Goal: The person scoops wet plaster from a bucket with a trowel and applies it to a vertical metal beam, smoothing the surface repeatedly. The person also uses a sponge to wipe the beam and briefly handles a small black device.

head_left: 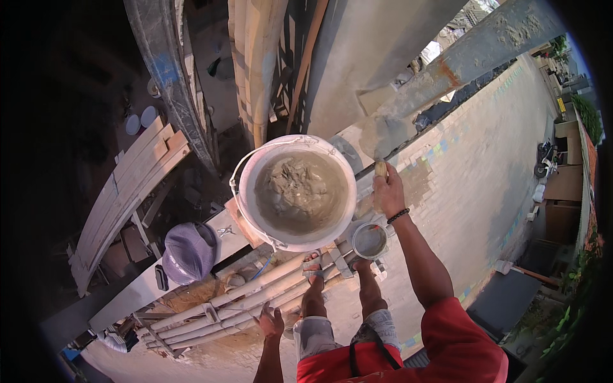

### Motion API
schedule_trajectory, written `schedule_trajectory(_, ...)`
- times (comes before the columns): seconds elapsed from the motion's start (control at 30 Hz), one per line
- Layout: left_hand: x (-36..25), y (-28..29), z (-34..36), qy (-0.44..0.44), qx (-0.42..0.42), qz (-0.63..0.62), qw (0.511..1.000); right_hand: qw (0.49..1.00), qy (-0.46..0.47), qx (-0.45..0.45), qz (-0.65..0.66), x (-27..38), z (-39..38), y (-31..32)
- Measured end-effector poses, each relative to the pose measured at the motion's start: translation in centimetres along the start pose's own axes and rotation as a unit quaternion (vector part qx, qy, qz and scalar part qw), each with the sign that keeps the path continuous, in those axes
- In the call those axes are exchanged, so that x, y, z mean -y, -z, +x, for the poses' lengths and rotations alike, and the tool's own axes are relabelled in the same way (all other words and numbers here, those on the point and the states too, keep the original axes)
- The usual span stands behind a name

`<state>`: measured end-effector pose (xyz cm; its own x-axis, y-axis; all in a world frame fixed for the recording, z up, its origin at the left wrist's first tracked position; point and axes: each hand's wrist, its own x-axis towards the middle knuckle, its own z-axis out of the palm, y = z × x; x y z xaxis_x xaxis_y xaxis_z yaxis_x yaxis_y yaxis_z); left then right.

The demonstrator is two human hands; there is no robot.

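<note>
My right hand is closed around the short wooden handle of what looks like a trowel; its blade blends into the grey, mortar-smeared ledge. Left of this hand, a large whitish bucket with a wire handle holds wet grey mortar, heaped in the middle. A smaller bucket with grey contents stands just below my right hand. Low in the view, my left hand hangs with its fingers apart, holding nothing, near the bamboo poles below.
A purple-grey hat and a dark phone-like object lie on the narrow ledge at left. Bamboo poles run below my feet. Planks lean at left, upright poles beyond the bucket. Far below right lies a paved road.
</note>
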<state>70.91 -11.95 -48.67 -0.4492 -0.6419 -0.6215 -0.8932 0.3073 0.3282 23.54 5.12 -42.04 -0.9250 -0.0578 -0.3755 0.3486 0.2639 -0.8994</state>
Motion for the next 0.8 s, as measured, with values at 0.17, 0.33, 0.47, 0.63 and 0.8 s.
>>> schedule_trajectory(0.17,6.6,-0.5,-4.7,0.117,0.109,0.012,0.987,0.974,-0.137,-0.027,0.178,3.7,3.3,-4.5)
schedule_trajectory(0.33,9.8,1.0,-6.9,0.173,0.083,-0.031,0.981,0.958,-0.191,-0.047,0.208,5.5,5.8,-5.1)
schedule_trajectory(0.47,10.2,2.1,-7.4,0.145,0.019,-0.051,0.988,0.968,-0.164,-0.028,0.188,6.9,4.1,-5.4)
schedule_trajectory(0.63,-4.4,7.5,-5.5,-0.118,-0.019,-0.127,0.985,0.964,-0.093,0.015,0.250,6.3,-3.2,-0.7)
schedule_trajectory(0.8,-28.6,14.3,-5.2,-0.212,0.107,-0.398,0.886,0.968,0.010,0.025,0.248,9.6,-13.8,-1.7)
